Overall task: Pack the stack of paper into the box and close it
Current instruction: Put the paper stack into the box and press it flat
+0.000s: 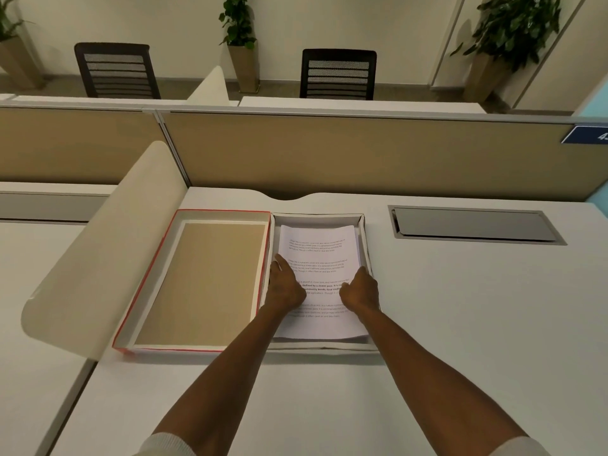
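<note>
A stack of printed white paper (317, 245) lies inside the shallow white box (318, 218) at the middle of the desk. My left hand (285, 284) grips the stack's left edge, thumb on top. My right hand (360, 291) holds the stack's right edge, fingers curled down beside the box wall. The red-edged lid (204, 281) lies upside down, its brown inside facing up, touching the box's left side.
A cream curved divider (98, 251) stands left of the lid. A grey cable hatch (473, 225) is set into the desk at the right. A tan partition (329, 153) closes off the far edge. Chairs and potted plants stand beyond.
</note>
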